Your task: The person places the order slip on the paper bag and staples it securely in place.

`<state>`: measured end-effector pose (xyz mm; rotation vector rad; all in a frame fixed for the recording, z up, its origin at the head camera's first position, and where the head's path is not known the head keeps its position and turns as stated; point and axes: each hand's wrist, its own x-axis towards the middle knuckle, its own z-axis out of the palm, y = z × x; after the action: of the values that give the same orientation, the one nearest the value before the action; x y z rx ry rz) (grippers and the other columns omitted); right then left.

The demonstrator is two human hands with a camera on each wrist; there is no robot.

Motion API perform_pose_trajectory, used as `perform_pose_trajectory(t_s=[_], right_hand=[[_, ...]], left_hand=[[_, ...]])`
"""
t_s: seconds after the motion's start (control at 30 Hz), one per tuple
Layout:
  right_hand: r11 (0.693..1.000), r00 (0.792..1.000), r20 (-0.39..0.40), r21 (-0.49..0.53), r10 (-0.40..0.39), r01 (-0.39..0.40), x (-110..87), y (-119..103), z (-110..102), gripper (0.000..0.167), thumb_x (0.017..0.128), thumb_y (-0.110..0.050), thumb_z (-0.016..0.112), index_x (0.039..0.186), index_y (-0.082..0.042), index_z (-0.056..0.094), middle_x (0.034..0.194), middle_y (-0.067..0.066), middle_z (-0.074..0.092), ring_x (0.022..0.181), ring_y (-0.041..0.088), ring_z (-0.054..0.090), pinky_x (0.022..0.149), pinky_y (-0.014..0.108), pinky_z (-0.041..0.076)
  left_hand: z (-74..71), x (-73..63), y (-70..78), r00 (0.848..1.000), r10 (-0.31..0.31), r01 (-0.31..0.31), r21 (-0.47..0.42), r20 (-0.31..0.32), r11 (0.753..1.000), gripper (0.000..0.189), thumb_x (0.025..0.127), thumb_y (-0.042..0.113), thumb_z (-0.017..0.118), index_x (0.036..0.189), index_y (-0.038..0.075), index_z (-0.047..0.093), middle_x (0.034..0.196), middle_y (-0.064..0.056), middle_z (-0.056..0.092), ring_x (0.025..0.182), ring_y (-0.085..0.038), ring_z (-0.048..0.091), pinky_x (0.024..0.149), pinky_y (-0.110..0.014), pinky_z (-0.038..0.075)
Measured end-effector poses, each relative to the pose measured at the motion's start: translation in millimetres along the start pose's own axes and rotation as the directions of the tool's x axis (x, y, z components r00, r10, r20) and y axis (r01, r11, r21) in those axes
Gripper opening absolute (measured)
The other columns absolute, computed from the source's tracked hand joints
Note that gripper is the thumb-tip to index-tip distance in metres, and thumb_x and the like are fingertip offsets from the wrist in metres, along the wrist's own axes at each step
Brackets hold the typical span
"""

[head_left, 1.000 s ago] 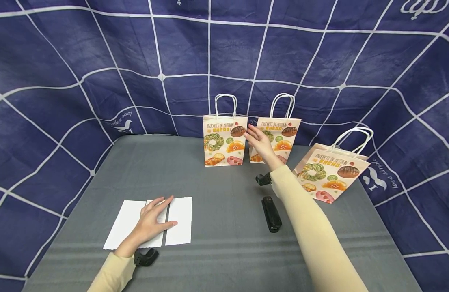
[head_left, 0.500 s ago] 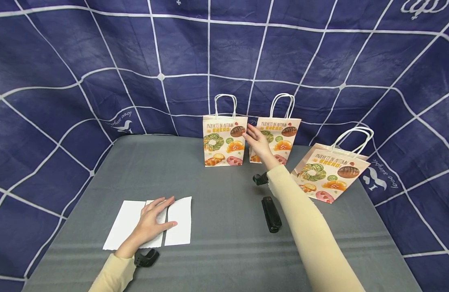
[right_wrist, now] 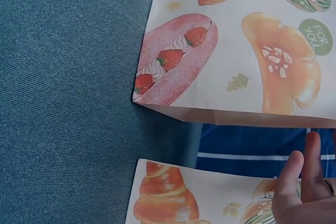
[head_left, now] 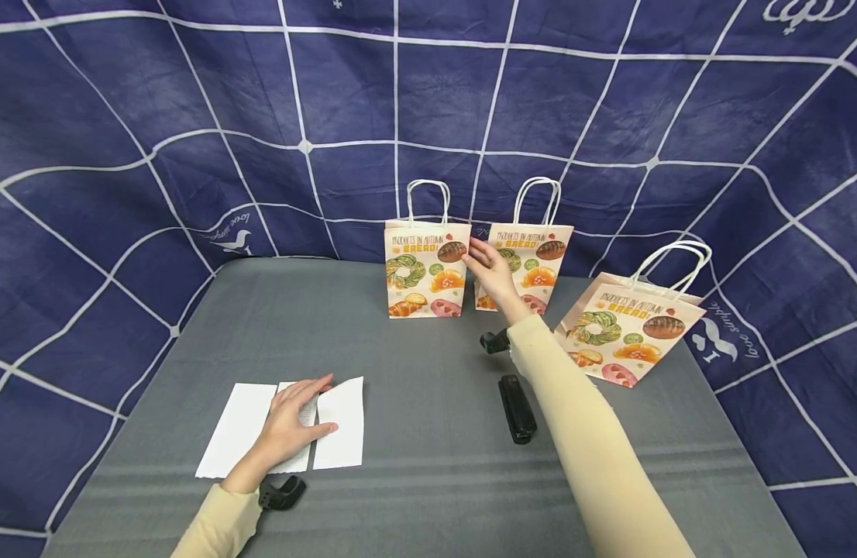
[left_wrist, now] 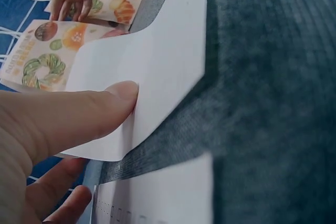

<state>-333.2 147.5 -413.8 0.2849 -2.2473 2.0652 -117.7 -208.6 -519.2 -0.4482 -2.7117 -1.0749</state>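
Observation:
My left hand (head_left: 285,426) pinches a white sheet of paper (head_left: 341,434), thumb on its face and fingers behind. In the left wrist view that sheet (left_wrist: 115,66) bows upward beside the thumb (left_wrist: 89,114). Below it lies another sheet (left_wrist: 163,198) with faint printed marks. My right hand (head_left: 494,271) has loosely extended fingers right at the side edge of the left paper bag (head_left: 425,271), printed with breads. A second such bag (head_left: 540,271) stands behind that hand. In the right wrist view, fingertips (right_wrist: 296,161) sit in the gap between the two bags.
A third bread bag (head_left: 627,329) stands at the right, turned at an angle. A black stapler (head_left: 517,409) lies on the grey table (head_left: 428,372), left of my right forearm. Another white sheet (head_left: 236,426) lies under and left of my left hand. A blue gridded cloth (head_left: 345,101) hangs behind.
The top left corner of the right-hand sheet has risen and bent under my left fingers. My right hand has shifted slightly left against the left bag's edge.

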Motion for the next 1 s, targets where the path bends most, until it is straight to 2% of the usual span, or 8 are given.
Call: perform_pose_trajectory(t_s=[0.2, 0.33, 0.47, 0.53, 0.67, 0.83, 1.0], right_hand=[[0.999, 1.000, -0.016, -0.050, -0.007, 0.006, 0.7, 1, 1, 0.046, 0.092, -0.007, 0.059, 0.134, 0.003, 0.045, 0.131, 0.023, 0.051, 0.118, 0.033, 0.050, 0.099, 0.036, 0.040], [0.997, 0.999, -0.032, -0.083, -0.006, 0.003, 1.2, 0, 3, 0.044, 0.092, -0.006, 0.059, 0.132, 0.006, 0.046, 0.128, 0.025, 0.052, 0.115, 0.035, 0.050, 0.098, 0.037, 0.040], [0.996, 0.998, -0.055, -0.087, 0.012, -0.016, 2.0, 1, 6, 0.039, 0.092, -0.006, 0.059, 0.127, 0.008, 0.050, 0.125, 0.026, 0.053, 0.115, 0.033, 0.051, 0.098, 0.034, 0.041], [0.996, 0.998, -0.062, -0.082, 0.014, -0.019, 2.4, 2, 7, 0.036, 0.092, -0.007, 0.060, 0.124, 0.008, 0.052, 0.123, 0.025, 0.054, 0.114, 0.032, 0.052, 0.097, 0.033, 0.041], [0.997, 0.998, -0.062, -0.061, 0.032, -0.036, 1.6, -1, 8, 0.035, 0.092, -0.006, 0.060, 0.122, 0.010, 0.052, 0.123, 0.026, 0.053, 0.115, 0.031, 0.050, 0.099, 0.034, 0.040], [0.998, 0.995, -0.100, -0.055, 0.027, -0.032, 3.9, 4, 9, 0.029, 0.091, -0.007, 0.061, 0.115, 0.010, 0.053, 0.115, 0.022, 0.058, 0.107, 0.023, 0.054, 0.096, 0.031, 0.041], [0.999, 0.992, -0.125, -0.043, 0.009, -0.014, 3.0, 6, 11, 0.022, 0.091, -0.005, 0.061, 0.107, 0.009, 0.055, 0.099, 0.007, 0.061, 0.092, 0.009, 0.055, 0.089, 0.027, 0.044]], left_hand=[[-2.5, 0.8, 4.6, 1.000, -0.012, 0.012, -0.019, 0.008, 1.000, 0.080, 0.063, 0.016, 0.087, 0.134, 0.009, 0.051, 0.119, -0.009, 0.058, 0.115, -0.031, 0.048, 0.097, -0.053, 0.023], [-2.7, 0.4, 6.6, 0.999, -0.042, 0.042, -0.032, 0.013, 0.999, 0.081, 0.063, 0.014, 0.087, 0.135, 0.010, 0.050, 0.121, -0.011, 0.053, 0.115, -0.033, 0.046, 0.095, -0.053, 0.025], [-2.2, 0.0, 8.5, 0.996, -0.078, 0.079, -0.050, 0.031, 0.996, 0.083, 0.063, 0.013, 0.087, 0.136, 0.009, 0.048, 0.123, -0.010, 0.049, 0.112, -0.031, 0.047, 0.093, -0.052, 0.031], [-2.1, 0.0, 9.3, 0.995, -0.093, 0.095, -0.062, 0.042, 0.994, 0.082, 0.063, 0.011, 0.087, 0.135, 0.009, 0.048, 0.124, -0.009, 0.046, 0.109, -0.028, 0.049, 0.092, -0.048, 0.037], [-2.5, 0.5, 11.0, 0.993, -0.103, 0.108, -0.101, 0.049, 0.989, 0.077, 0.063, 0.006, 0.086, 0.132, 0.009, 0.050, 0.130, -0.009, 0.040, 0.098, -0.019, 0.050, 0.084, -0.033, 0.044], [-2.6, 1.3, 12.2, 0.995, -0.090, 0.094, -0.129, 0.036, 0.987, 0.079, 0.062, 0.001, 0.085, 0.132, 0.009, 0.048, 0.143, -0.014, 0.030, 0.088, -0.015, 0.047, 0.074, -0.026, 0.043], [-1.5, 1.4, 12.3, 0.997, -0.071, 0.074, -0.132, 0.022, 0.989, 0.083, 0.061, -0.002, 0.085, 0.133, 0.008, 0.047, 0.145, -0.016, 0.028, 0.082, -0.014, 0.047, 0.069, -0.024, 0.044]])
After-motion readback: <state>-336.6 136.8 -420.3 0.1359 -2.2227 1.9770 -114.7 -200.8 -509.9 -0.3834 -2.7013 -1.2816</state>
